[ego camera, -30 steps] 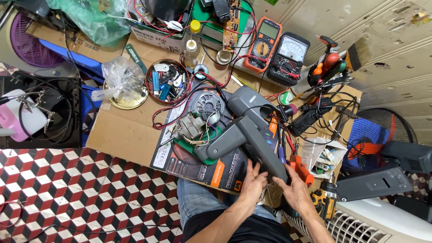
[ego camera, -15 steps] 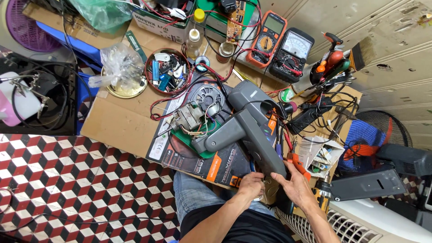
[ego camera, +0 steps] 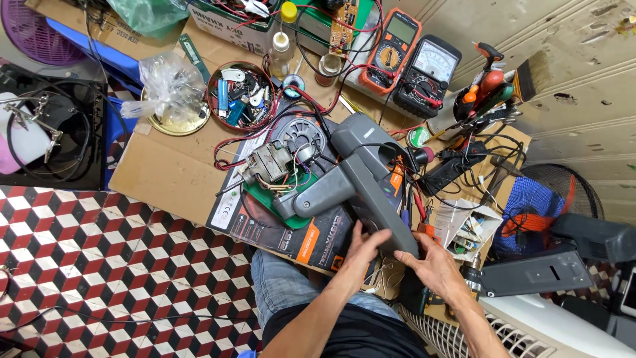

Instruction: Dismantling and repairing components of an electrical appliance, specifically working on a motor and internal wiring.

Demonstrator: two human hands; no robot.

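Change since earlier: the 2 hands have stayed at the near end of the grey plastic housing (ego camera: 371, 182); the view has shifted slightly, so the worktop (ego camera: 165, 166) sits lower and nearer in frame.
Left hand: the left hand (ego camera: 363, 246) grips the near end of the housing from the left, fingers curled against its underside.
Right hand: the right hand (ego camera: 434, 265) grasps the same end from the right, thumb touching the housing's edge.
Housing: a long grey shell with a side arm branching left, lying tilted across the middle of the worktop, its far end beside a round grey motor part (ego camera: 301, 137).
Beneath it: a flat printed box, black and orange (ego camera: 265, 222), and a green mat (ego camera: 265, 195) carrying a small metal assembly with wires (ego camera: 268, 162).
Far side: an orange multimeter (ego camera: 391, 50) just beside a black analogue meter (ego camera: 424, 76); a round tin of small parts (ego camera: 242, 96); a crumpled clear bag on a brass dish (ego camera: 169, 89); 2 small bottles (ego camera: 281, 43).
Right side: screwdrivers in a holder (ego camera: 487, 93), a paintbrush (ego camera: 530, 76), a black power strip (ego camera: 450, 169), a blue fan guard (ego camera: 543, 205).
In the way: red and black wires (ego camera: 228, 152) trail across the worktop and over the box, close to the housing.
Floor: red, white and black patterned tiles (ego camera: 99, 265).
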